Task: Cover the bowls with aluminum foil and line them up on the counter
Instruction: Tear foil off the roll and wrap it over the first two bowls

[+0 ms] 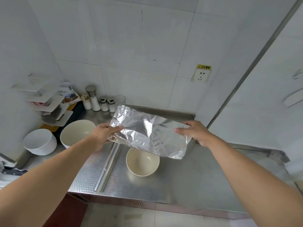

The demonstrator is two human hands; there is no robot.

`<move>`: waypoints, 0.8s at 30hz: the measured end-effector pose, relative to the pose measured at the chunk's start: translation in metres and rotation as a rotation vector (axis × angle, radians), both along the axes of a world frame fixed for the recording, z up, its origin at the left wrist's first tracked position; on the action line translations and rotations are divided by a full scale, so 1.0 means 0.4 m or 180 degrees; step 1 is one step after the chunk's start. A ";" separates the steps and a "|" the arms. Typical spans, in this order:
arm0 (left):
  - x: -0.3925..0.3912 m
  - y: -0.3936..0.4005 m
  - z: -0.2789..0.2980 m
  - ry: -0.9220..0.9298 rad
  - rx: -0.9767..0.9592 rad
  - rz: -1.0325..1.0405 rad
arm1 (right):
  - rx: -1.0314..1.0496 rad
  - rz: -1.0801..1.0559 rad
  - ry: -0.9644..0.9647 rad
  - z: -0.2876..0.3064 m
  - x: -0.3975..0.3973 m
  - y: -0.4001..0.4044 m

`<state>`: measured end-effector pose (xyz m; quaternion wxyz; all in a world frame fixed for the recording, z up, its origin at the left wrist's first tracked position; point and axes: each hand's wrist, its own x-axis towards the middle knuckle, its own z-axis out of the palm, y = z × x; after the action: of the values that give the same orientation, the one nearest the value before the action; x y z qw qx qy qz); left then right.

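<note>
Foil sheet up in the air over the worktop, stretched between both hands. Left hand pinching the sheet's left edge, thumb on top, fingers curled underneath. Right hand gripping the right edge, thumb laid flat over the foil, rest of the fingers behind it. Sheet pretty crinkly, tilted, near corner drooping down.

Right below that drooping corner, small cream bowl sitting uncovered on the steel, far rim partly hidden by the foil. Bigger cream bowl further left, also uncovered, partly behind the left wrist. Stack of white bowls at the far left edge, near the wall. No foil on any of them yet.

Foil roll lying on the worktop just left of the small bowl, running from front edge toward the back.

Back along the wall: cluster of seasoning shakers with white stuff inside, white tiered rack in the corner. Wall socket with a yellow warning sticker on the tiles up right. Knife handle poking in at far left.
</note>
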<state>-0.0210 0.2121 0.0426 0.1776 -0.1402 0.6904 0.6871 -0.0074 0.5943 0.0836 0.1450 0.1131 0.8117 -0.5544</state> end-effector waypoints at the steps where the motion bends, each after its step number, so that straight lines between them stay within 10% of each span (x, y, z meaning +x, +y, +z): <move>1: 0.004 0.007 0.000 0.0015 0.0081 0.0115 | -0.0351 -0.0226 -0.0066 0.003 0.005 0.003; 9: 0.020 0.033 -0.027 -0.0044 0.0263 0.0804 | -0.2063 0.0054 -0.0722 -0.042 0.053 -0.001; 24: 0.019 0.027 -0.017 -0.0116 0.0686 0.1432 | -0.1642 -0.0426 0.0143 -0.022 0.056 -0.077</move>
<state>-0.0133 0.2228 0.0359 0.0465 -0.2830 0.5613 0.7764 0.0149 0.5636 0.0750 0.1141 0.1135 0.6373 -0.7536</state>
